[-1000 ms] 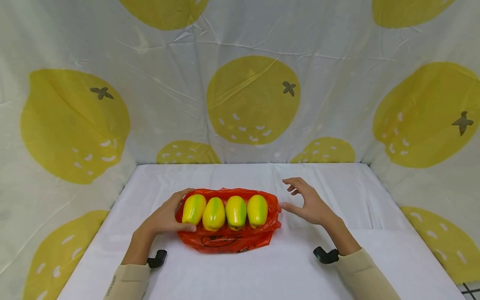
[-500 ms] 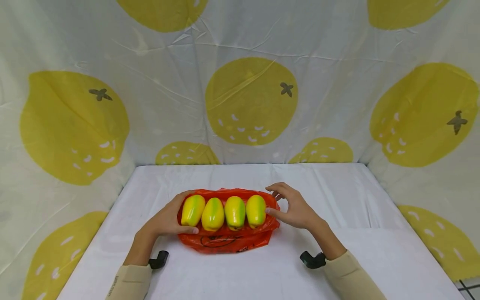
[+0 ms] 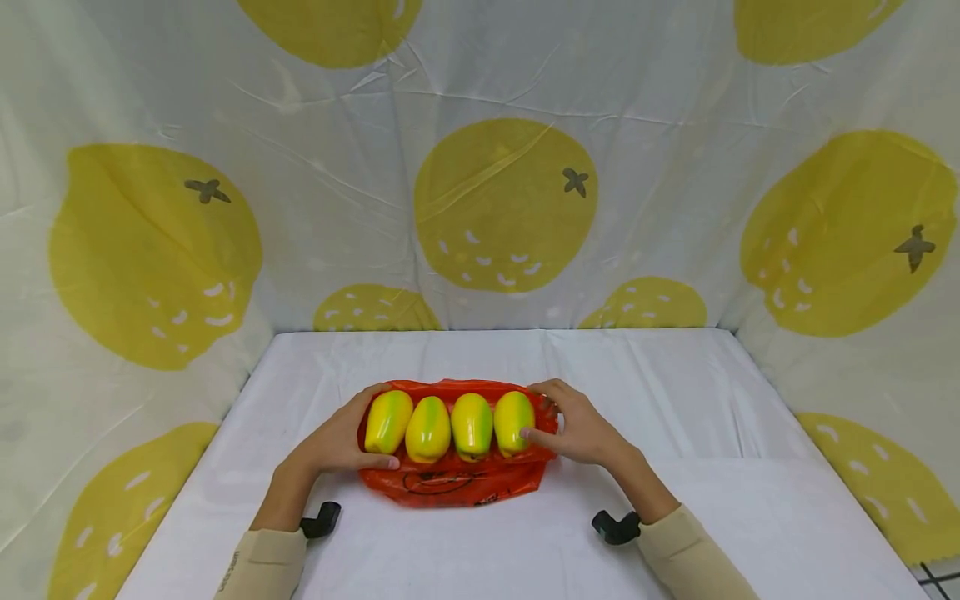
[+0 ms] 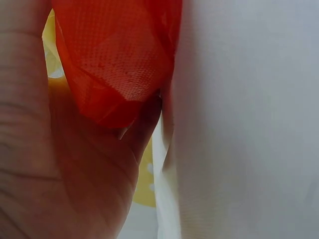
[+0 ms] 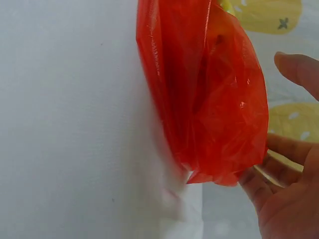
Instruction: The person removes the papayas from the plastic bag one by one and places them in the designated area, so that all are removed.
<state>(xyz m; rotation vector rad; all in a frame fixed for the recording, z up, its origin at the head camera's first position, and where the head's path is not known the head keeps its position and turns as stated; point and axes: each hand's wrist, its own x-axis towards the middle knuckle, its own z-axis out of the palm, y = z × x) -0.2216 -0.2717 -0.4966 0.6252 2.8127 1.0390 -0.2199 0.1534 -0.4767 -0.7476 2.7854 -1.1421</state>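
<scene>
A red plastic bag (image 3: 457,492) with dark print lies spread on the white cloth. In it sit several glossy, mango-shaped yellow-green fruits (image 3: 472,427) in a row. My left hand (image 3: 330,440) grips the bag's left end, thumb along the front and fingers round the back. In the left wrist view, the bag's red end (image 4: 117,59) rests against the palm. At the right end, my right hand (image 3: 581,429) is spread, its thumb overlapping the rightmost fruit (image 3: 512,417) in the head view. The right wrist view has the right fingers (image 5: 256,186) at the bag's corner, thumb apart from it.
White cloth (image 3: 675,517) covers the table. Lemon-printed curtains (image 3: 506,204) rise at the back and both sides. A black wrist mount (image 3: 321,519) sits on the left wrist and another mount (image 3: 617,527) on the right. Tiled floor shows at the lower right corner.
My right hand has moved left from beyond the bag to its right end, fingers now behind the edge and thumb over the last fruit. The left hand has stayed on the bag's left end.
</scene>
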